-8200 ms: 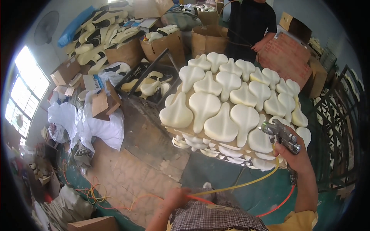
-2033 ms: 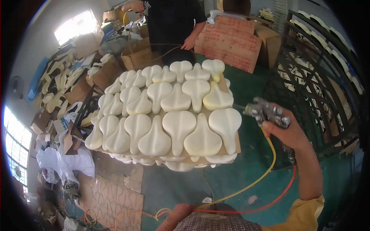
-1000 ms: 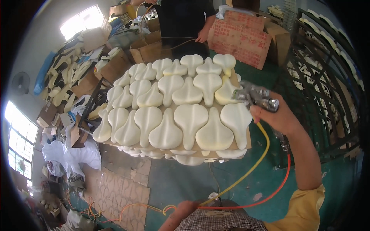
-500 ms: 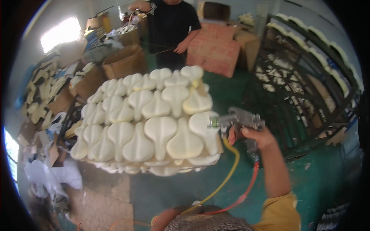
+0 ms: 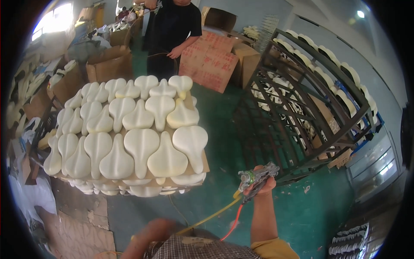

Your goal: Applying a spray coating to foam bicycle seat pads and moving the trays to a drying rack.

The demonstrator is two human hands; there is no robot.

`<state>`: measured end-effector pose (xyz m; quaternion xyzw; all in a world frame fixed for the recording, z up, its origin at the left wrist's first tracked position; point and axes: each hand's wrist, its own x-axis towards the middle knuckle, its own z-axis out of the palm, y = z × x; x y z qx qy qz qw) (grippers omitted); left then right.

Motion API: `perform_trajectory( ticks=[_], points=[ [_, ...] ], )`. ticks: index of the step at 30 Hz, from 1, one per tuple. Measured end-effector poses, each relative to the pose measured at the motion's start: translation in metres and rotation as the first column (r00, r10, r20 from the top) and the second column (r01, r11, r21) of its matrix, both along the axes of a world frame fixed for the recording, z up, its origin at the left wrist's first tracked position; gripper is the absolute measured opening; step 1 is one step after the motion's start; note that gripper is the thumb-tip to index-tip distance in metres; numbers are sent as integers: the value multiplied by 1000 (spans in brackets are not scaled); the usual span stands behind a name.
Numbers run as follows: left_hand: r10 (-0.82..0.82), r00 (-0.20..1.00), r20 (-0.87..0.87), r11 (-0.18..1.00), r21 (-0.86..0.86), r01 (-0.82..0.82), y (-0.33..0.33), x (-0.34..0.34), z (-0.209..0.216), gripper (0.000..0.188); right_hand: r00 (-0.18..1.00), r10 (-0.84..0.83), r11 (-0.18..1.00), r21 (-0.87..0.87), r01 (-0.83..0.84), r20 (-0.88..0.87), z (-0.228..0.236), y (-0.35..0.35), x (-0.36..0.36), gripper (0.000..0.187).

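now the right hand (image 5: 261, 186) has pulled the spray gun (image 5: 257, 177) down and away from the cream foam seats (image 5: 142, 142), fingers wrapped tight around it. left hand out of sight.

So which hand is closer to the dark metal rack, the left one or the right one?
Right. The right hand, holding a spray gun, is just beside the lower front of the dark metal rack. The left hand is low by the body, farther from it.
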<state>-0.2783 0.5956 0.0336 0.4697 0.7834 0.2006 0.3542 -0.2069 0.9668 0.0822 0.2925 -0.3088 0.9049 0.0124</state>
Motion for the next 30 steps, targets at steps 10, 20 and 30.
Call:
perform_trajectory(
  ticks=[10,20,30],
  points=[
    [-344,342,874,563,484,-670,77,-56,84,44,933,-150,943,330,36,328,47,-109,-23,64],
    [-367,337,867,387,472,-792,16,-75,61,56,835,-142,922,377,-83,531,76,-168,-44,53],
    [213,954,213,516,804,-295,4,-116,114,45,702,-302,786,585,-201,645,43,-197,-65,29]
  ],
)
